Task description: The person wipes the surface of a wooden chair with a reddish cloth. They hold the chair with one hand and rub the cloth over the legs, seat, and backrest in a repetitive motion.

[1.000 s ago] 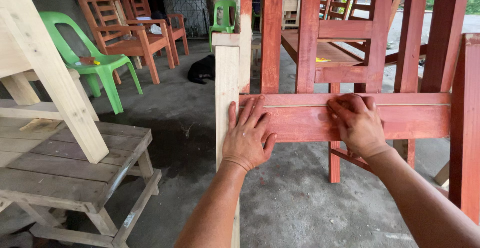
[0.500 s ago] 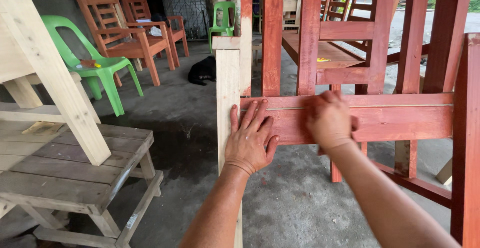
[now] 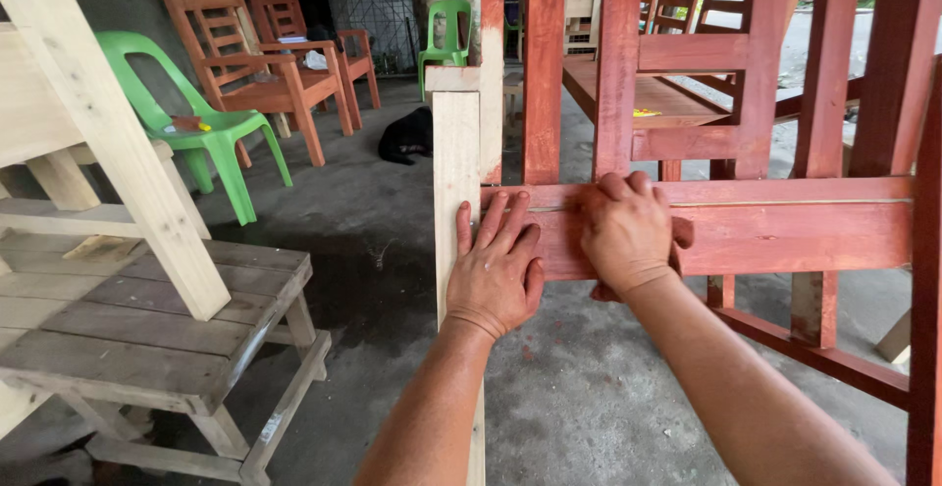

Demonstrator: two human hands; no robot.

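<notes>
Both hands rest flat, fingers spread, on the red-stained rail [image 3: 765, 226]: left hand [image 3: 497, 268] near its end by the unpainted post [image 3: 456, 182], right hand [image 3: 625, 231] just beside. Rail runs horizontally, left to right; stain uneven, pale groove along its upper face.

Open concrete floor [image 3: 373, 241] left of the pale post [image 3: 456, 182]; red slats [image 3: 545, 64] block above.

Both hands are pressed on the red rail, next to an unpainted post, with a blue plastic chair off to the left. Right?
Not quite. The plastic chair is green, not blue; the head view shows it. The rest holds: left hand and right hand press on the red rail, beside the unpainted post.
</notes>
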